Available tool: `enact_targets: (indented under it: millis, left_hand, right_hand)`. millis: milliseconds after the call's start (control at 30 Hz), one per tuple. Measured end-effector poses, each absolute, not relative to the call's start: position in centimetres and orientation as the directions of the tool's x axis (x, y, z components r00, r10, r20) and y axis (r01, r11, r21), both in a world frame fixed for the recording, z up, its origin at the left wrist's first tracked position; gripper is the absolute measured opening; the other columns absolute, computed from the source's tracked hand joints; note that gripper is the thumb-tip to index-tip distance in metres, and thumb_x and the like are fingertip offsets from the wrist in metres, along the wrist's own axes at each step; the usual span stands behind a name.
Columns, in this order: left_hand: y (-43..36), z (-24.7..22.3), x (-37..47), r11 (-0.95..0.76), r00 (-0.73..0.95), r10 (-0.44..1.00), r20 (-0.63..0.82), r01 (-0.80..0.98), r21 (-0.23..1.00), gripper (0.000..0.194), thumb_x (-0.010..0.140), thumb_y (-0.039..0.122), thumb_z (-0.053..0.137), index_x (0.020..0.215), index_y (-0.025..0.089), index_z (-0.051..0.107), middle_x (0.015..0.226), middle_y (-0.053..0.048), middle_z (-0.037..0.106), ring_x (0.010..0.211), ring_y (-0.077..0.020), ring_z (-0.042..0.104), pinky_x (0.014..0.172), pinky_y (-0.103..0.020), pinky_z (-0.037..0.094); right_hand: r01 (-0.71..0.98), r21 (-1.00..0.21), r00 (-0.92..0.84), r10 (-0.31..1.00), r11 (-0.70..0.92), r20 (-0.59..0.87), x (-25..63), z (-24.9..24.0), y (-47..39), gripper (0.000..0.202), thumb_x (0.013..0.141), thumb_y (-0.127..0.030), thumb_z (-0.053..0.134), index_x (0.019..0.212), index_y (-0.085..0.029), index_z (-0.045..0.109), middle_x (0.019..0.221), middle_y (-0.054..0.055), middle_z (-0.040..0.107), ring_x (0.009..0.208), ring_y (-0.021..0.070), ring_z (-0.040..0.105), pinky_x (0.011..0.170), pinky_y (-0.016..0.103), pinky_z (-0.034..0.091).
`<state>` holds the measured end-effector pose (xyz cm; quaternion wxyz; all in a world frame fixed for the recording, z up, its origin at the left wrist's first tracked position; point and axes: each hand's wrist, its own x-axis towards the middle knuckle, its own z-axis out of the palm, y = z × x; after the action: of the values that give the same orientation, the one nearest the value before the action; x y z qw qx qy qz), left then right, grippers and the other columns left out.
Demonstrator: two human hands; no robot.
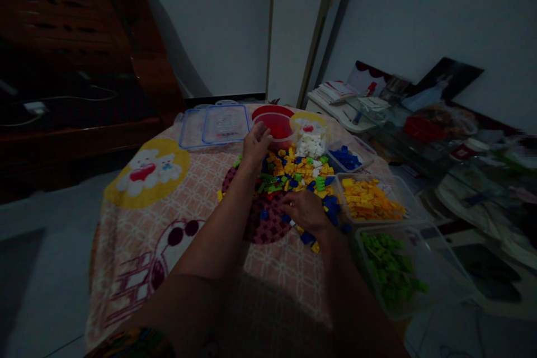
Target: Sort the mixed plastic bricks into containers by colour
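My left hand [257,144] is over the near left rim of a round clear tub [274,118] holding red pieces, its fingers apart and nothing seen in them. My right hand [305,210] is low at the near side of a mixed pile of small bricks [289,168], its fingers pinched together; what they hold, if anything, is too small to make out. Beyond the pile lies a heap of white bricks [310,144]. On the right stand clear boxes of blue bricks [346,158], yellow bricks [371,199] and green bricks [390,265].
Clear lids with blue edges [226,124] lie at the table's back left. A patterned cloth [268,296] covers the table. To the right, a cluttered glass side table [377,123] stands close by. A wooden bench [155,84] is at the left.
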<state>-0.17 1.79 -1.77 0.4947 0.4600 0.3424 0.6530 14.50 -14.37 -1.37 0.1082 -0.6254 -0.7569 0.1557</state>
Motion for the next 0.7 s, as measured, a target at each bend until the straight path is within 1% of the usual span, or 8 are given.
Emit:
enact_targets:
  millis: [100, 167, 267, 333, 433, 567, 700]
  left_hand:
    - [1.5, -1.6, -0.2, -0.250, -0.072, 0.968, 0.240, -0.313, 0.916, 0.065, 0.072, 0.017, 0.071, 0.136, 0.019, 0.057, 0.142, -0.014, 0.058, 0.134, -0.0302, 0.054, 0.111, -0.043, 0.046]
    - [1.3, -1.4, -0.1, -0.244, -0.081, 0.970, 0.230, -0.306, 0.920, 0.062, 0.071, 0.016, 0.071, 0.132, 0.018, 0.060, 0.139, -0.014, 0.061, 0.132, -0.0304, 0.056, 0.108, -0.043, 0.049]
    - [0.8, -0.9, 0.0, -0.238, -0.068, 0.971, 0.228, -0.290, 0.927, 0.056, 0.070, 0.018, 0.072, 0.125, 0.016, 0.063, 0.132, -0.014, 0.065, 0.126, -0.0294, 0.060, 0.105, -0.042, 0.051]
    - [0.4, -0.6, -0.1, -0.222, -0.016, 0.974, 0.226, -0.278, 0.935, 0.052, 0.069, 0.023, 0.074, 0.119, 0.015, 0.067, 0.123, -0.013, 0.069, 0.118, -0.0281, 0.065, 0.102, -0.042, 0.053]
    - [-0.4, -0.2, -0.2, -0.141, 0.151, 0.972, 0.182, -0.247, 0.959, 0.045, 0.065, 0.029, 0.080, 0.106, 0.012, 0.072, 0.103, -0.012, 0.076, 0.097, -0.0248, 0.072, 0.091, -0.040, 0.057]
    - [-1.5, 0.3, -0.1, -0.036, 0.418, 0.904, 0.092, -0.141, 0.989, 0.034, 0.065, 0.029, 0.082, 0.092, 0.011, 0.074, 0.083, -0.010, 0.076, 0.074, -0.0188, 0.071, 0.075, -0.033, 0.059]
    - [-2.3, 0.7, 0.1, -0.003, 0.619, 0.785, 0.019, -0.027, 1.000, 0.030, 0.064, 0.025, 0.081, 0.089, 0.010, 0.075, 0.072, -0.008, 0.074, 0.060, -0.0159, 0.067, 0.061, -0.027, 0.055]
  right_hand:
    - [0.903, -0.366, -0.257, 0.966, 0.226, -0.038, 14.6, -1.3, -14.6, 0.014, 0.083, -0.034, 0.070, 0.093, -0.030, 0.080, 0.081, 0.002, 0.076, 0.083, 0.0205, 0.069, 0.071, 0.027, 0.042]
    - [0.887, -0.390, -0.279, 0.960, 0.247, -0.026, 14.7, -1.4, -14.6, 0.011, 0.081, -0.032, 0.073, 0.090, -0.032, 0.080, 0.075, 0.001, 0.075, 0.080, 0.0206, 0.069, 0.068, 0.027, 0.040]
    - [0.857, -0.461, -0.257, 0.966, 0.229, 0.001, 14.7, -1.7, -14.4, 0.006, 0.077, -0.026, 0.075, 0.079, -0.031, 0.078, 0.071, -0.001, 0.073, 0.075, 0.0192, 0.067, 0.065, 0.026, 0.039]
    - [0.829, -0.529, -0.193, 0.981, 0.180, 0.031, 14.8, -2.0, -14.2, 0.005, 0.076, -0.024, 0.074, 0.073, -0.029, 0.076, 0.068, -0.002, 0.072, 0.070, 0.0175, 0.066, 0.064, 0.026, 0.039]
    - [0.734, -0.672, -0.035, 0.993, 0.099, 0.108, 14.9, -2.7, -13.8, 0.004, 0.077, -0.027, 0.070, 0.074, -0.026, 0.073, 0.062, -0.003, 0.067, 0.062, 0.0158, 0.062, 0.060, 0.025, 0.039]
    - [0.485, -0.869, 0.142, 0.971, 0.102, 0.193, 15.3, -3.6, -13.2, 0.014, 0.078, -0.033, 0.063, 0.082, -0.021, 0.070, 0.063, -0.001, 0.065, 0.061, 0.0163, 0.062, 0.059, 0.026, 0.044]
    - [0.257, -0.959, 0.285, 0.939, 0.120, 0.194, 15.4, -3.7, -12.9, 0.022, 0.072, -0.034, 0.066, 0.087, -0.018, 0.068, 0.071, 0.000, 0.068, 0.067, 0.0172, 0.065, 0.062, 0.028, 0.051]
